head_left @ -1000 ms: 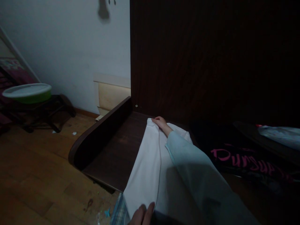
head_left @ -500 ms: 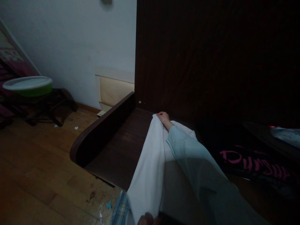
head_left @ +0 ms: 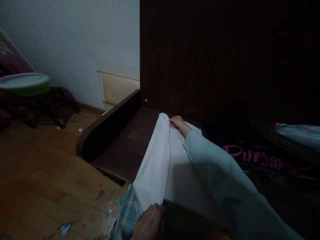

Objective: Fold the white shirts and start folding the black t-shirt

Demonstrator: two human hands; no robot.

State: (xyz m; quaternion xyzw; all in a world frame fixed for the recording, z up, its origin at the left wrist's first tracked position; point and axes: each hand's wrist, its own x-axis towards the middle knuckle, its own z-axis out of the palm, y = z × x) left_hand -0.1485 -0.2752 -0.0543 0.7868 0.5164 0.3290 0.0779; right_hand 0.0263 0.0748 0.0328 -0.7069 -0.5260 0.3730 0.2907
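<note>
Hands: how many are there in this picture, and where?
2. The right hand is at the far end of the white cloth; the left hand is at its near end, low in the picture. No others show.

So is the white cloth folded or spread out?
The white cloth looks partly folded: one side laps over the rest, its edge running between the right hand and left hand.

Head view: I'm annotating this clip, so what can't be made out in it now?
All in the head view:
Left hand: wrist cut off by the bottom edge.
White cloth: partly hidden behind the right sleeve.
Green tub: left end cut off by the left edge.
Pink lettering: its end blurs into the dark.
</note>
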